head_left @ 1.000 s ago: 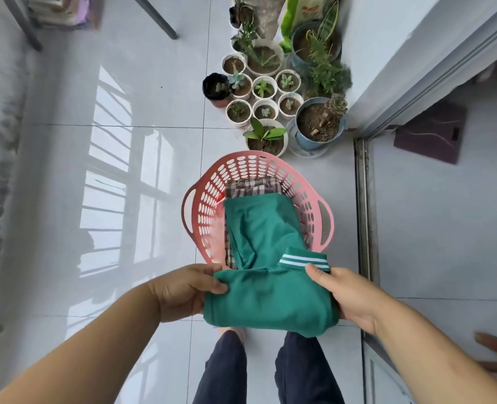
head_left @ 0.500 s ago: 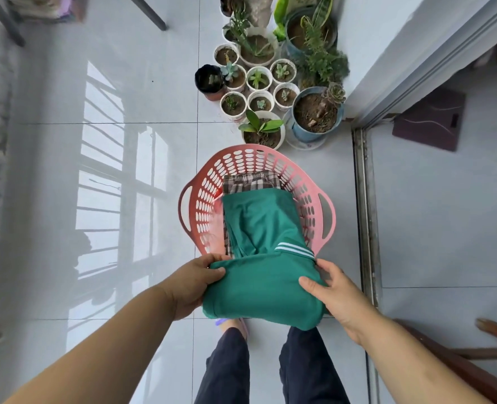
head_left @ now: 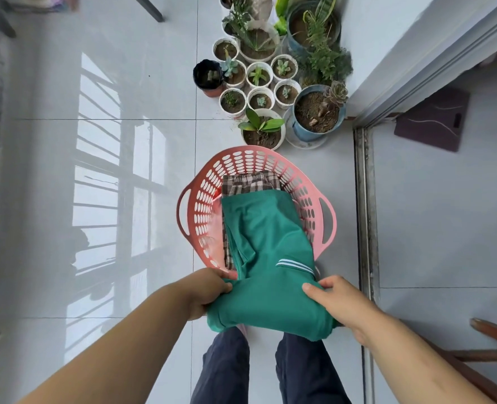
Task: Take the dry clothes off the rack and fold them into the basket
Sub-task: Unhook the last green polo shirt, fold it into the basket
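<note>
Gripping green shirt (head_left: 266,275) w/ both: left hand (head_left: 205,293) pinching left edge, right hand (head_left: 339,303) curled on right; far end in pink basket (head_left: 203,199).

You have one view, a wide-angle camera on your head; it faces steeply down onto the tiled floor (head_left: 124,83); the pink laundry basket (head_left: 203,199) lies close, mid-frame; potted plants (head_left: 260,75) fill the top edge, your legs (head_left: 227,368) the bottom.

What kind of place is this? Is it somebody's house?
Probably a home balcony or sunroom: potted plants cluster on the tiled floor beside a sliding-door track, and a pink laundry basket sits nearby.
</note>
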`<state>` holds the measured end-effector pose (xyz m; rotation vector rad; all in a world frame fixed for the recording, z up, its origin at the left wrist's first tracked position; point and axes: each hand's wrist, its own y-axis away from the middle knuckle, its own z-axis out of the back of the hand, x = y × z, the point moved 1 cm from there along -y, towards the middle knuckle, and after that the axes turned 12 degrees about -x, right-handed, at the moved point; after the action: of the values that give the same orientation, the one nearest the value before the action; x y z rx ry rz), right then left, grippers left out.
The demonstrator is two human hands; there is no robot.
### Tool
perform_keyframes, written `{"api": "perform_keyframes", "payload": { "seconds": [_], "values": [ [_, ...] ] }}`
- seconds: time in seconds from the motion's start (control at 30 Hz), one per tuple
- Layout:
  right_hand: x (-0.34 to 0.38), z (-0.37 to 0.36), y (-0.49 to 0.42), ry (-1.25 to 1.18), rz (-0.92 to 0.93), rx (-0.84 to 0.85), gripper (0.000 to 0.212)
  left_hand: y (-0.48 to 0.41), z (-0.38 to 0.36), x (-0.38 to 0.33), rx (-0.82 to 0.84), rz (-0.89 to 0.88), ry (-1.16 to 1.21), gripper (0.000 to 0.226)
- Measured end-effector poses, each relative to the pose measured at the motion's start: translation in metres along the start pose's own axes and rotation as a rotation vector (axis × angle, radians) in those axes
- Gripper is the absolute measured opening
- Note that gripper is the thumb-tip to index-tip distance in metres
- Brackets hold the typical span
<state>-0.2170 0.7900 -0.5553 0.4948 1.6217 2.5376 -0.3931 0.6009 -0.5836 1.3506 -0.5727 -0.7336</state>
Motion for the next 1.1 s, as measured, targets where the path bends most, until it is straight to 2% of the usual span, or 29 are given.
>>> {"api": "perform_keyframes", "payload": {
  "seconds": [0.1,0.17,0.23,0.37,0.5,0.57,0.67,0.8,0.83,0.93,1.03,1.1],
  "values": [
    [-0.002,0.0,-0.001,-0.048,-0.004,-0.028,0.041,-0.005,0.001,0.001,-0.008,0.056,0.009,0.026],
    [0.0,-0.001,0.001,-0.031,0.012,-0.042,0.042,-0.005,0.001,0.0,-0.021,0.081,-0.017,0.025],
    [0.007,-0.001,0.005,0.107,0.057,-0.083,0.038,-0.001,0.002,-0.005,-0.055,0.073,-0.084,0.022],
    [0.029,0.002,0.023,0.574,0.222,-0.157,0.043,0.009,0.003,-0.015,-0.096,0.058,-0.175,0.014],
    [0.045,0.008,0.044,0.688,0.34,-0.134,0.056,0.019,0.006,-0.025,-0.06,0.036,-0.21,0.014],
    [0.048,0.009,0.052,0.688,0.389,-0.167,0.052,0.027,0.007,-0.03,-0.002,0.008,-0.198,0.011],
    [0.047,0.013,0.051,0.571,0.337,-0.229,0.04,0.034,0.01,-0.035,0.128,-0.069,-0.07,0.017],
    [0.041,0.022,0.043,0.283,0.21,-0.18,0.033,0.049,0.014,-0.049,0.334,-0.176,0.413,0.032],
    [0.041,0.025,0.043,0.186,0.194,-0.172,0.032,0.052,0.014,-0.053,0.358,-0.227,0.471,0.04],
    [0.048,0.031,0.046,-0.037,0.206,-0.161,0.035,0.064,0.014,-0.062,0.327,-0.391,0.424,0.058],
    [0.063,0.041,0.049,-0.123,0.232,-0.17,0.044,0.085,0.02,-0.076,0.265,-0.544,0.368,0.059],
    [0.074,0.052,0.052,-0.153,0.231,-0.139,0.043,0.108,0.028,-0.088,0.219,-0.646,0.358,0.057]
  ]
}}
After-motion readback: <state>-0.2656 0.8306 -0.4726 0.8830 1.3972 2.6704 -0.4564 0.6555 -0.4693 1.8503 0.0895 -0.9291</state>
